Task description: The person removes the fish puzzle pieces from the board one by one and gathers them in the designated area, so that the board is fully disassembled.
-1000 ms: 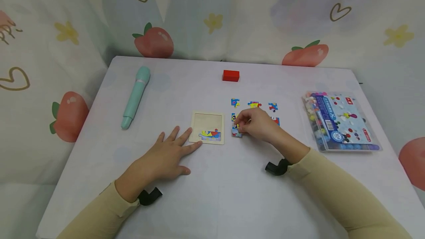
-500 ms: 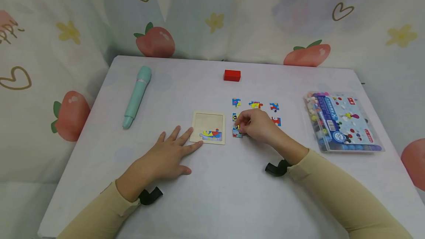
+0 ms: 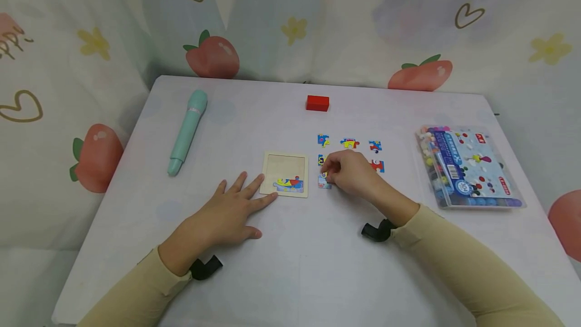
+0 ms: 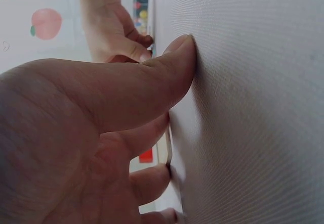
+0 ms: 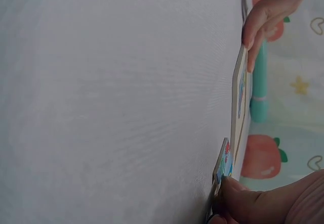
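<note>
My right hand (image 3: 351, 171) pinches a small jigsaw piece (image 3: 324, 182) at the lower left of a group of loose pieces. In the right wrist view that jigsaw piece (image 5: 223, 162) stands tilted, one edge raised off the table, between thumb and fingers. My left hand (image 3: 227, 216) lies with fingers spread, its fingertips touching the left and lower-left edge of a square wooden puzzle tray (image 3: 285, 155). Joined pieces (image 3: 288, 184) with a yellow, red and blue picture sit in the tray's lower right. Several jigsaw pieces (image 3: 349, 143) lie around my right hand, which hides part of the group.
A red block (image 3: 317, 103) lies toward the table's back edge. On the left rests a mint-green microphone-shaped stick (image 3: 187, 133). A clear plastic box of coloured beads (image 3: 472, 168) stands at the right. A patterned curtain (image 3: 345, 24) hangs behind the white table (image 3: 290, 276).
The pinched jigsaw piece looks paler and slightly more tilted, and my right hand has shifted only a little. My left hand stays in place on the tray's edge.
</note>
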{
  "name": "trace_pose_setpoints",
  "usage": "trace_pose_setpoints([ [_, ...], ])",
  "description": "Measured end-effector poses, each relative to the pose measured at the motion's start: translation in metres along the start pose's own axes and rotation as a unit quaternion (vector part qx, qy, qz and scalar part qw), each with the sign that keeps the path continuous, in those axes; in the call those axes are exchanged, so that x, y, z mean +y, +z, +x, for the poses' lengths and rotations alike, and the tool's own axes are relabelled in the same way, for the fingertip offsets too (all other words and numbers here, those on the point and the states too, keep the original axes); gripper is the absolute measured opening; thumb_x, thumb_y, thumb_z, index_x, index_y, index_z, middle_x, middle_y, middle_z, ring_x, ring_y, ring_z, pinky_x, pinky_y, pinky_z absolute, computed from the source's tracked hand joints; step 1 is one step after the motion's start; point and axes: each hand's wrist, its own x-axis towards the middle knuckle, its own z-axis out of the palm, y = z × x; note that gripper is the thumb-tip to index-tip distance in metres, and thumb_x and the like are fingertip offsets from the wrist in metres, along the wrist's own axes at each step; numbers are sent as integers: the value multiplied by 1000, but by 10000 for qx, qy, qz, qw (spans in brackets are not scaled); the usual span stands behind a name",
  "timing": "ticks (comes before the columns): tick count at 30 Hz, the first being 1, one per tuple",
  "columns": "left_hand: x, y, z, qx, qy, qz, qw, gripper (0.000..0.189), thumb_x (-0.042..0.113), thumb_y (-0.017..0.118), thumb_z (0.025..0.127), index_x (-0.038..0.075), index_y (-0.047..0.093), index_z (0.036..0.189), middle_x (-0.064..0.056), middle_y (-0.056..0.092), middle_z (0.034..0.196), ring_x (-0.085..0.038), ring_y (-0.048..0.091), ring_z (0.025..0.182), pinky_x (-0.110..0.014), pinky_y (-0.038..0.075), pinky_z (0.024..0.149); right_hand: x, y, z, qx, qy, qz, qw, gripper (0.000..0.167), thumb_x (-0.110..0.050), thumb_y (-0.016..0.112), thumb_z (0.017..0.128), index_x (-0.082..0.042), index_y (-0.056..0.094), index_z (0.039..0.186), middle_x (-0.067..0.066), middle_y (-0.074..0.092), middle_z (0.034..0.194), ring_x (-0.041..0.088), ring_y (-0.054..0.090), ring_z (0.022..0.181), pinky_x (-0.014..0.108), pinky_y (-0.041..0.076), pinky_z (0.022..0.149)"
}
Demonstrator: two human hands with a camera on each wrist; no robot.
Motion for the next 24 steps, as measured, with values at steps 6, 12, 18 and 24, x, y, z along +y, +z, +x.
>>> trace_pose_setpoints([
  [6, 1, 0, 0, 2, -8, 6, 10000, 88, 53, 82, 91, 43, 37, 167, -5, 13, 183, -45, 5, 169, -78, 17, 128, -1, 2, -2, 49, -59, -102, 9999, 13, -9, 83, 93, -16, 80, 103, 6, 70, 96, 26, 62, 100, 29, 55, 73],
  [12, 1, 0, -1, 18, 3, -7, 10000, 88, 52, 82, 92, 43, 37, 167, -6, 13, 183, -45, 6, 169, -78, 17, 128, -2, -2, -2, 285, -277, -70, 9992, 14, -8, 82, 93, -15, 79, 105, 7, 67, 97, 26, 62, 98, 32, 55, 76],
  [18, 1, 0, 0, -1, -35, -15, 10000, 87, 52, 82, 92, 43, 37, 166, -6, 13, 183, -45, 6, 169, -78, 17, 128, -12, -4, 2, 388, -443, 139, 9982, 19, -10, 79, 96, -14, 77, 114, 5, 68, 105, 25, 64, 100, 33, 57, 79],
  [24, 1, 0, 1, -52, -30, 5, 10000, 87, 54, 81, 92, 44, 37, 166, -6, 13, 183, -45, 6, 169, -79, 17, 127, -32, 10, 2, -31, -800, 421, 9959, 27, -8, 81, 95, -15, 77, 120, 5, 70, 113, 24, 64, 99, 30, 59, 78],
])
